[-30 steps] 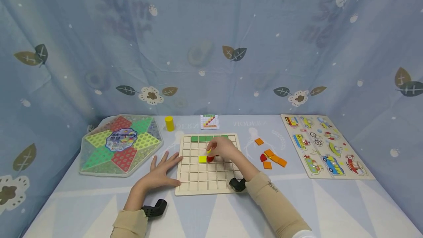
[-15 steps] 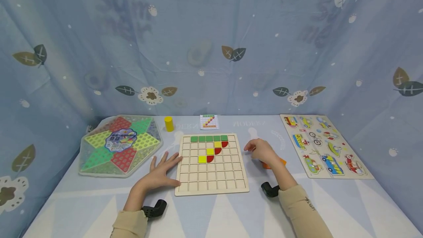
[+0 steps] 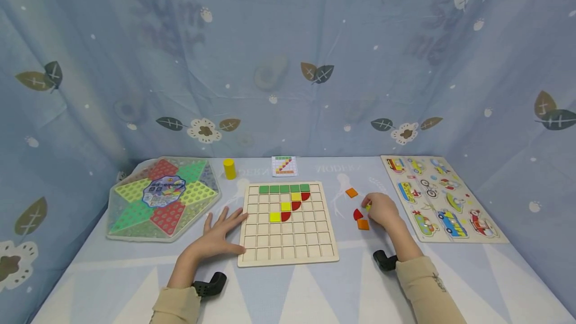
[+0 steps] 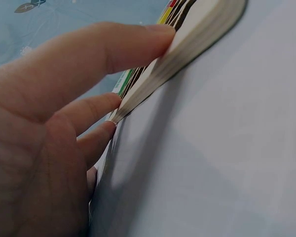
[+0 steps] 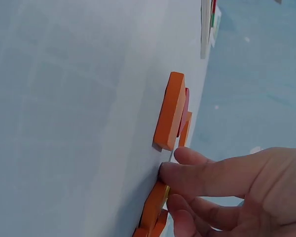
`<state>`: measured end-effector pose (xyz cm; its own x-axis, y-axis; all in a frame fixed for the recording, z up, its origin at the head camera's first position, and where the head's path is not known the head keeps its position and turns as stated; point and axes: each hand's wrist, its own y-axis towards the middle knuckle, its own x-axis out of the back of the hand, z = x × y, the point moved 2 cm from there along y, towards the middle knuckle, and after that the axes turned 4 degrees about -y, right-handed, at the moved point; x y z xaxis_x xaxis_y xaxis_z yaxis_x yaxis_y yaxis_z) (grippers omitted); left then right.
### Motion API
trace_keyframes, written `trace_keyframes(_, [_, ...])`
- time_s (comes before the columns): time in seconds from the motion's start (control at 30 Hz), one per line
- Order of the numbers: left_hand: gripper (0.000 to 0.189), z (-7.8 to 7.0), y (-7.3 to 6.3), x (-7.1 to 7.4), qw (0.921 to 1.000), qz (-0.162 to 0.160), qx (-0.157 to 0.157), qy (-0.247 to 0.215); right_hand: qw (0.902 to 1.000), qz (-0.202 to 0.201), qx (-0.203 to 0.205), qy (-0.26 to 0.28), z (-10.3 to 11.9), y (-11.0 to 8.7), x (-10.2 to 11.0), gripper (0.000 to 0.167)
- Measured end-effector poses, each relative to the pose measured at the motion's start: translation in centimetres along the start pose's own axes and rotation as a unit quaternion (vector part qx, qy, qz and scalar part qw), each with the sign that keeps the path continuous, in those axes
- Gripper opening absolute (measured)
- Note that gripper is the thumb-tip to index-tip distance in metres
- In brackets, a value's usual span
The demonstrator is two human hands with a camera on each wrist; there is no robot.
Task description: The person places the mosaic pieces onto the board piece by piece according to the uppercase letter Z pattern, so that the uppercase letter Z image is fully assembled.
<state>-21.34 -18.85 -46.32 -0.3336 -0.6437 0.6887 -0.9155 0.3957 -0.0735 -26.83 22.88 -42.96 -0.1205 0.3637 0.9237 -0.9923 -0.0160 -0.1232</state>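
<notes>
My left hand lies spread at the left edge of the wooden grid board. Its thumb and fingertips touch that edge, as the left wrist view also shows. On the board, a row of green square tiles runs along the top. Below it, yellow squares and red quarter-round tiles form a diagonal stair. To the right of the board, my right hand pinches a yellow tile among the loose pieces. Orange tiles and a red tile lie beside the fingers; other orange ones are partly hidden.
A small pattern card and a yellow cylinder stand behind the board. A hexagonal Chinese checkers box lies on the left, and a vehicle picture puzzle on the right. Blue printed curtain closes the back.
My right hand has released a yellow tile on the board and moved right to the loose pieces, where it now pinches another yellow tile. The left hand has stayed at the board's edge.
</notes>
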Motion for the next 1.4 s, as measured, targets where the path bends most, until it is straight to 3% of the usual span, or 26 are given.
trace_keyframes(0.23, [0.089, 0.0, 0.0, 0.0, 1.0, -0.004, -0.002, 0.001, 0.9998, -0.002, -0.019, 0.008, -0.6, 0.8, 0.2, 0.021])
trace_keyframes(0.37, [0.089, 0.0, 0.0, 0.0, 1.0, 0.003, 0.004, 0.002, 0.9961, 0.006, -0.027, 0.084, -0.5, 1.0, 0.5, 0.024])
trace_keyframes(0.53, [0.09, 0.0, 0.0, 0.0, 1.0, 0.004, 0.003, 0.0, 0.9779, 0.03, -0.029, 0.205, 0.8, 1.0, 0.9, 0.029])
trace_keyframes(0.67, [0.089, 0.0, 0.0, 0.0, 1.0, 0.002, 0.005, -0.003, 0.9658, 0.051, -0.002, 0.254, 3.0, 1.2, 0.6, 0.027])
trace_keyframes(0.8, [0.089, 0.1, 0.1, 0.0, 1.0, 0.002, 0.008, -0.004, 0.9606, 0.071, 0.03, 0.267, 6.3, 1.3, -0.3, 0.023])
trace_keyframes(1.07, [0.089, 0.0, 0.0, -0.1, 0.9999, 0.005, 0.01, -0.002, 0.9376, 0.141, 0.128, 0.291, 12.5, 1.0, -2.5, 0.014])
trace_keyframes(1.23, [0.088, 0.0, 0.0, -0.1, 1.0, 0.002, 0.008, 0.001, 0.9379, 0.169, 0.129, 0.274, 14.3, 1.1, -4.0, 0.014])
trace_keyframes(1.4, [0.088, 0.0, 0.0, -0.1, 0.9999, 0.003, 0.012, 0.006, 0.9524, 0.137, 0.122, 0.243, 13.0, 1.3, -3.1, 0.015])
